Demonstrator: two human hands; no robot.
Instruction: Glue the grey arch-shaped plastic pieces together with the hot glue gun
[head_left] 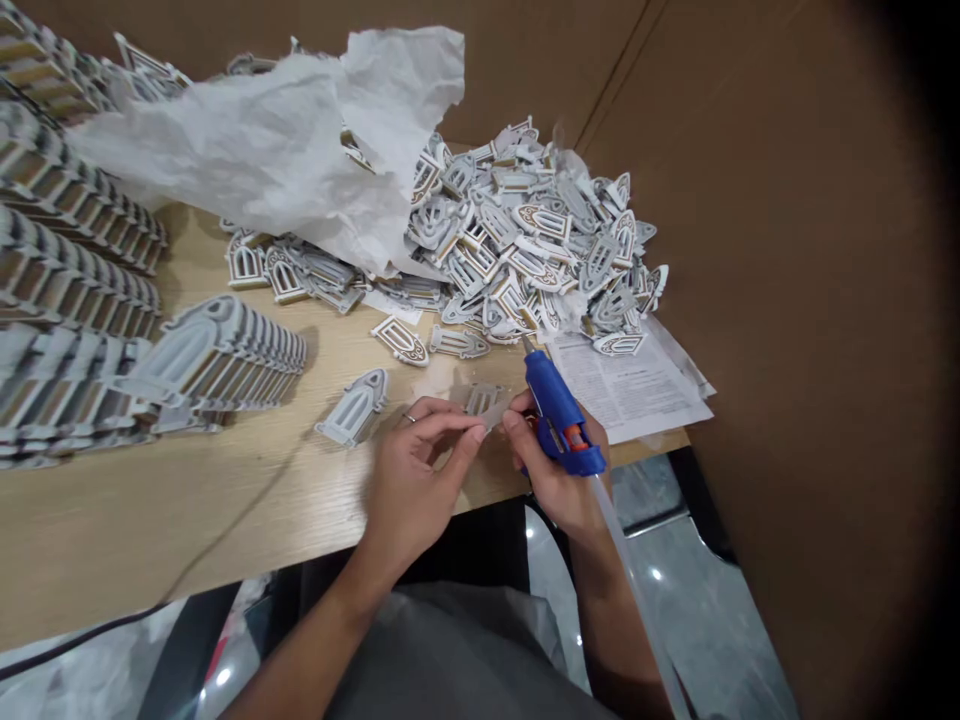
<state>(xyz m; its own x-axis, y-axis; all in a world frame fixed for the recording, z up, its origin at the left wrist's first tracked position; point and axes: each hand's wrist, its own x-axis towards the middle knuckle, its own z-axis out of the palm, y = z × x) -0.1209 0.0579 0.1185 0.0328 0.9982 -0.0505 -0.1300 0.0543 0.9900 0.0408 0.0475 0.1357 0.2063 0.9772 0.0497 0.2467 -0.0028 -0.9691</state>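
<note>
A blue glue gun [556, 405] with a long clear glue stick rests in my right hand [559, 480], its nozzle pointing up toward the heap. The thumb and index finger of that hand also pinch one end of a small, thin translucent piece [493, 414]. My left hand [421, 470], with a ring on one finger, pinches the other end between thumb and fingers. Just behind the fingertips a small window-shaped piece [480, 398] lies on the table, partly covered. Left of my left hand lies a larger arched white piece [355, 406].
Behind my hands is a big heap of white and brown arched pieces [540, 225], with crumpled white paper [285, 150] beside it. Stacked arches [217, 355] stand at the left. Printed sheets [626, 380] lie right on the wooden table [300, 500]. A cable crosses the left side.
</note>
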